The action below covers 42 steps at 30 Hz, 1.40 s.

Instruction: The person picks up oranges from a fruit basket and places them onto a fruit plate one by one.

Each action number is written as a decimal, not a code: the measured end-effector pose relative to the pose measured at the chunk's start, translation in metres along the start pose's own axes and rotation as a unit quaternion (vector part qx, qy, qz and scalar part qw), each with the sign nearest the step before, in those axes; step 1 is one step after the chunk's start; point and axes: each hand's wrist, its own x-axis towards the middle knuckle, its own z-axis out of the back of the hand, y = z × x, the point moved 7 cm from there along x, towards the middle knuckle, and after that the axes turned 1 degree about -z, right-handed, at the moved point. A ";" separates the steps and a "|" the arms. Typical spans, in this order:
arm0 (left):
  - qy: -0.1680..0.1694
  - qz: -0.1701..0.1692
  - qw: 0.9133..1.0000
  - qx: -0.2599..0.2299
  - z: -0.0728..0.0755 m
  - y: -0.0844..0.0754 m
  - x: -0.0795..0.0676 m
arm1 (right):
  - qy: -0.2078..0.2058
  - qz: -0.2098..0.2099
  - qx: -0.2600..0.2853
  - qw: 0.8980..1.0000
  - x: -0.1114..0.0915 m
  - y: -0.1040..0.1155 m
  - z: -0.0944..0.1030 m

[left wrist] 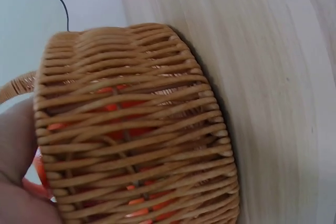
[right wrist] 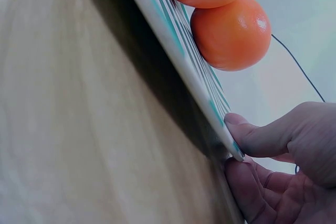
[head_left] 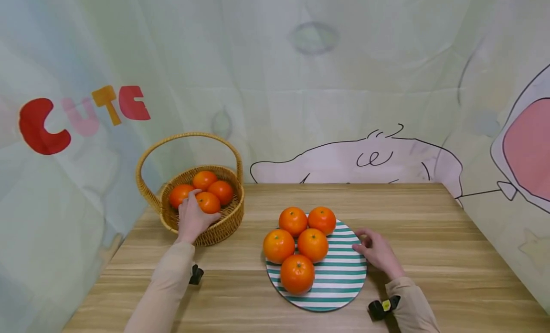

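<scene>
At the left, my left hand (head_left: 194,220) reaches over the near rim of a wicker basket (head_left: 228,226) and grips an orange (head_left: 208,203), thumb on its right side. Several more oranges (head_left: 205,180) lie behind and beside it in the basket. The left wrist view has the woven wall (left wrist: 131,153) covering most of the fruit, with part of my hand (left wrist: 21,203) at the edge. My right hand (head_left: 379,252) pinches the right rim of a round green-and-white striped plate (head_left: 341,278). In the right wrist view, thumb and fingers hold the plate's edge (right wrist: 202,95).
Several oranges (head_left: 312,245) sit on the plate's left and back parts. The basket's tall arched handle (head_left: 195,134) stands upright above my left hand. A wooden table (head_left: 240,285) carries everything, and a printed curtain (head_left: 275,108) hangs behind it.
</scene>
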 end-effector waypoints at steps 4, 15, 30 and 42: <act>-0.014 -0.014 1.000 -0.018 0.004 -0.007 -0.004 | 0.003 -0.001 0.002 1.000 0.000 0.000 0.000; -0.025 -0.060 0.996 -0.059 0.001 -0.035 -0.020 | 0.003 -0.003 0.002 1.000 0.000 0.000 0.001; -0.013 -0.107 0.991 -0.084 -0.008 -0.075 -0.042 | 0.003 0.000 0.004 1.000 0.000 0.000 0.000; 0.037 -0.129 0.987 -0.082 -0.030 -0.097 -0.058 | 0.000 -0.002 0.001 1.000 -0.001 0.000 0.000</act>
